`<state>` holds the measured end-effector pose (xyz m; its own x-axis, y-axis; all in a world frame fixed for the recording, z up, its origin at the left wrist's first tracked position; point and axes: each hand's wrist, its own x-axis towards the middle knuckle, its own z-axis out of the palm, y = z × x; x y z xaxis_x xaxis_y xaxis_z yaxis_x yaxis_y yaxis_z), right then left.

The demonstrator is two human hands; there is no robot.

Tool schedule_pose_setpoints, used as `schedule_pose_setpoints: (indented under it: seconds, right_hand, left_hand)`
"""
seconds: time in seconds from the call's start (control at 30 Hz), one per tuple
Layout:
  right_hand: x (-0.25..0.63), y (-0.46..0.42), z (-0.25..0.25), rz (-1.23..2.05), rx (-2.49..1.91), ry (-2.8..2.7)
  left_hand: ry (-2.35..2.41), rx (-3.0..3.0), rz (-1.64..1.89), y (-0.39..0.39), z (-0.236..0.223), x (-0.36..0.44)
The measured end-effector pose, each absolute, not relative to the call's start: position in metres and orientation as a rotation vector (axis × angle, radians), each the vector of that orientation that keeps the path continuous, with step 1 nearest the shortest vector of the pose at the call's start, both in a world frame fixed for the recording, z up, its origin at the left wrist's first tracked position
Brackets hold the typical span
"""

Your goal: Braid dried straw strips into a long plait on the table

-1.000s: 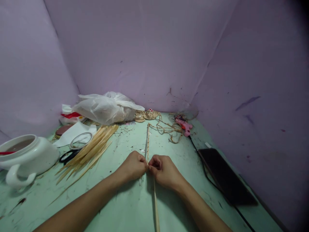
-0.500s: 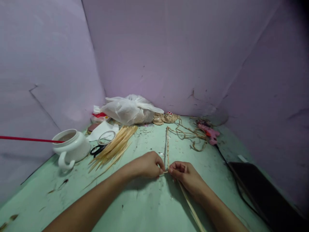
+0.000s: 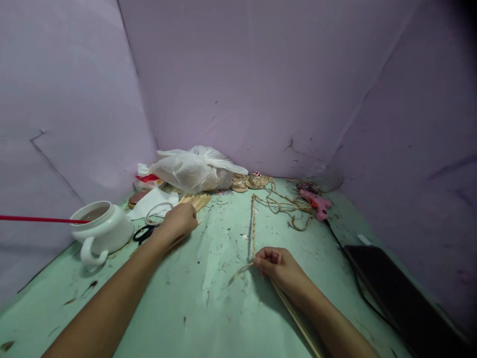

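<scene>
My right hand (image 3: 278,268) pinches the near end of a thin braid (image 3: 254,226) between thumb and fingertips. The braid runs straight away from me along the green table. One loose strand (image 3: 240,272) sticks out to the left of the pinch, and long pale strips (image 3: 294,313) trail toward me beneath the hand. Over at the left, my left hand (image 3: 181,220) is closed on the bundle of dry straw strips (image 3: 198,201), covering its middle. Its fingertips are partly hidden, so I cannot tell how many strips they grip.
Black scissors (image 3: 143,233), a wire ring (image 3: 151,215) and a white pot (image 3: 108,236) with a red stick stand left. A white plastic bag (image 3: 194,171) lies at the back. Twine (image 3: 283,204), a pink glue gun (image 3: 318,205) and a dark flat object (image 3: 395,293) are right.
My left hand has let go of the strand by the braid and moved left and away from me to the straw bundle. My right hand keeps its pinch. The view shifts slightly.
</scene>
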<state>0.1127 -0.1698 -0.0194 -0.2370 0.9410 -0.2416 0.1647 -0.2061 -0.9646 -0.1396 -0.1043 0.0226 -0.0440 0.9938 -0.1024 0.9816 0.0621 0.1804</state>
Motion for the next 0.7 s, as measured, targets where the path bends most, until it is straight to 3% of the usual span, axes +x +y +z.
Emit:
schedule_pose_setpoints:
  seconds: [0.17,0.37,0.7]
  right_hand:
    - [0.113,-0.169,-0.021,1.521,-1.335,-1.381]
    - [0.113,-0.171,-0.012,1.538,-1.298,-1.323]
    - [0.113,-0.171,-0.012,1.546,-1.358,-1.403]
  left_hand:
    - [1.793,2.007,0.295,-0.115,0.032,-0.118]
    - [1.482,2.091,0.244,-0.147,0.023,-0.060]
    - [1.218,1.581,0.274,-0.148,0.016,-0.049]
